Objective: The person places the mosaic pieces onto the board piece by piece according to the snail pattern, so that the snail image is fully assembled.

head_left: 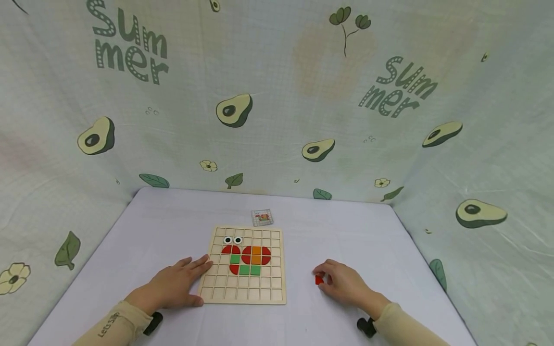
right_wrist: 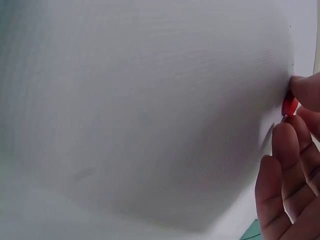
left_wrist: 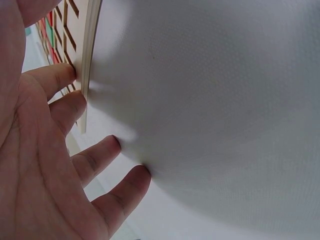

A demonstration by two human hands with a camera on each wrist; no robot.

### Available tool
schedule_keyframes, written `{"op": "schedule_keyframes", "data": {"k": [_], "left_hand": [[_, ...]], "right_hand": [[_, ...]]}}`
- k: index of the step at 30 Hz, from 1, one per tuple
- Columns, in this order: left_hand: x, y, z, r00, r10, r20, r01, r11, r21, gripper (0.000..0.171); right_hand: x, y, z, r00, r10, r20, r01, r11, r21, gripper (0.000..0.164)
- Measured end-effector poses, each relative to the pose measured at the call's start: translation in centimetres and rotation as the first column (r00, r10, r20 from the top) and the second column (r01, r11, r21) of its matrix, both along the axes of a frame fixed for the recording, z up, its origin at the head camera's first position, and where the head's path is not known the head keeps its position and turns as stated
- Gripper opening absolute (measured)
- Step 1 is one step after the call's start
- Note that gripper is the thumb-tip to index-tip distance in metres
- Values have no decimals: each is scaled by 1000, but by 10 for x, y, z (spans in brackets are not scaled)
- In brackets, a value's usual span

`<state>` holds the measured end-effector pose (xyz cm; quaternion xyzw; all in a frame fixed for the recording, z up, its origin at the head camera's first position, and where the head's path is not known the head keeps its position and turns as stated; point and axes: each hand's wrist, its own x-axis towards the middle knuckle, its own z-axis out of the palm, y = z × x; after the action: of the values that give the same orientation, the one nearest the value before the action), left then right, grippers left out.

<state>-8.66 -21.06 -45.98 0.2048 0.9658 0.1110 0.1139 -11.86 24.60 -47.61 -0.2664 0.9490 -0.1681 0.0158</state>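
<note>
A light wooden grid board (head_left: pixel 241 294) lies on the table in the head view. On it are two eye pieces (head_left: pixel 232 240), several red rounded pieces (head_left: pixel 246 255), two orange squares (head_left: pixel 256 255) and green squares (head_left: pixel 244 270). My left hand (head_left: pixel 176 287) rests against the board's left edge, fingers spread; in the left wrist view two fingertips touch the frame (left_wrist: pixel 90 50). Off the board's right side, my right hand (head_left: pixel 345 284) pinches a small red piece (head_left: pixel 319 279) between thumb and fingers, low over the table. The fingers cover part of that piece (right_wrist: pixel 289 106).
Behind the board lies a small picture card (head_left: pixel 262 217) showing a similar colored pattern on a grid. The white table (head_left: pixel 173 216) is bounded at the back and sides by hanging cloth (head_left: pixel 277 129) printed with avocados and leaves.
</note>
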Motion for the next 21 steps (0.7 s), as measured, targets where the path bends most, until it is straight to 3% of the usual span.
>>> {"op": "schedule_keyframes", "data": {"k": [16, 21], "left_hand": [[-3, -2, -7, 1000, 6, 4, -6, 1000, -3, 92], [-3, -3, -7, 1000, 8, 3, -8, 1000, -8, 93]], "right_hand": [[-1, 1, -2, 999, -6, -42, 7, 1000, 31, 21], [0, 0, -1, 996, 18, -90, -14, 999, 44, 21]]}}
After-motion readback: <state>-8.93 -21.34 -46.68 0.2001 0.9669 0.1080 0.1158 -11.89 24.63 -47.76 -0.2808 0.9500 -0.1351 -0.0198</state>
